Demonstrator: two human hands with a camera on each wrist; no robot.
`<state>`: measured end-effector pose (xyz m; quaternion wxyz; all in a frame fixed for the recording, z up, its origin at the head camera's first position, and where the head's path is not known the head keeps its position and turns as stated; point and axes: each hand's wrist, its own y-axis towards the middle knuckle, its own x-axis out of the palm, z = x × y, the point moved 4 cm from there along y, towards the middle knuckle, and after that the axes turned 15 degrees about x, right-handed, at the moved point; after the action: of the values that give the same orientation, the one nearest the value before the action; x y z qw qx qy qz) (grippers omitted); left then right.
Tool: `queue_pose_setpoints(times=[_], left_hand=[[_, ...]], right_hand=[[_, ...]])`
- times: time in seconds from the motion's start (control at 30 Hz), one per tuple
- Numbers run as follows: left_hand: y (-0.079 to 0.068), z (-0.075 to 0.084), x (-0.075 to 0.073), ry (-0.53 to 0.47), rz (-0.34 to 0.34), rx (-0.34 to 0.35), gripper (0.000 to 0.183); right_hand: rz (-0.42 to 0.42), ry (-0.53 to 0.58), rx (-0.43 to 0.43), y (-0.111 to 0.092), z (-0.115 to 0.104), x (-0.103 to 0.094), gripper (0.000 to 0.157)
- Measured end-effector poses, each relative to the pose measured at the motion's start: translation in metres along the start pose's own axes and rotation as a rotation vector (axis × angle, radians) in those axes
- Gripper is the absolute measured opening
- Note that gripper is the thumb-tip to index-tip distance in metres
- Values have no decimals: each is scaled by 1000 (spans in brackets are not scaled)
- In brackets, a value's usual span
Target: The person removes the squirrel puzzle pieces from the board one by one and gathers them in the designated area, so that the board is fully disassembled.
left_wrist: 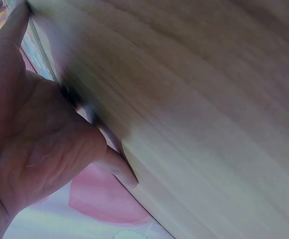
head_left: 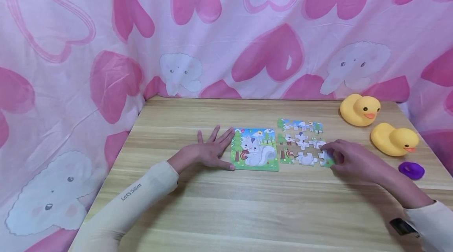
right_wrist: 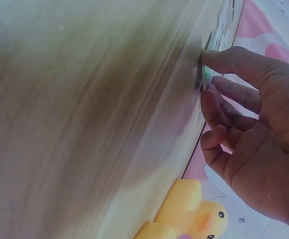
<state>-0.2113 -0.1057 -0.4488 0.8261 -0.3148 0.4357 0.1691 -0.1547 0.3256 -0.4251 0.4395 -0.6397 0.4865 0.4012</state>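
Note:
A square picture board (head_left: pixel 255 149) with a white squirrel lies flat on the table. My left hand (head_left: pixel 212 151) is at its left edge, fingers spread, with the thumb at the lower left corner; the left wrist view shows this hand's palm (left_wrist: pixel 40 134) from below. To the board's right, several jigsaw pieces (head_left: pixel 302 140) are laid out in rows with small gaps. My right hand (head_left: pixel 354 159) pinches the lower right puzzle piece (head_left: pixel 325 159) at its right side. In the right wrist view the thumb and fingertips (right_wrist: pixel 211 57) meet at its thin edge.
Two yellow rubber ducks (head_left: pixel 359 109) stand at the table's right side, with a round purple object (head_left: pixel 411 170) in front of them. The wood-grain table (head_left: pixel 226 212) ends at a pink heart-patterned curtain (head_left: pixel 212 39) behind and on the left.

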Motion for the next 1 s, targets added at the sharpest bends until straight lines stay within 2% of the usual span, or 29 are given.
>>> queue_pose_setpoints(times=[0.27, 0.53, 0.73, 1.0], left_hand=[[-2, 3, -4, -5, 6, -5, 124], [-3, 5, -6, -12, 12, -1, 123], [-2, 5, -6, -11, 15, -3, 123], [-5, 4, -7, -32, 33, -1, 123]], right_hand=[[-6, -4, -41, 2, 0, 1, 54], [-64, -5, 14, 5, 1, 2, 58], [-71, 27, 0, 5, 2, 2, 61], [47, 43, -45, 1, 0, -3, 57]])
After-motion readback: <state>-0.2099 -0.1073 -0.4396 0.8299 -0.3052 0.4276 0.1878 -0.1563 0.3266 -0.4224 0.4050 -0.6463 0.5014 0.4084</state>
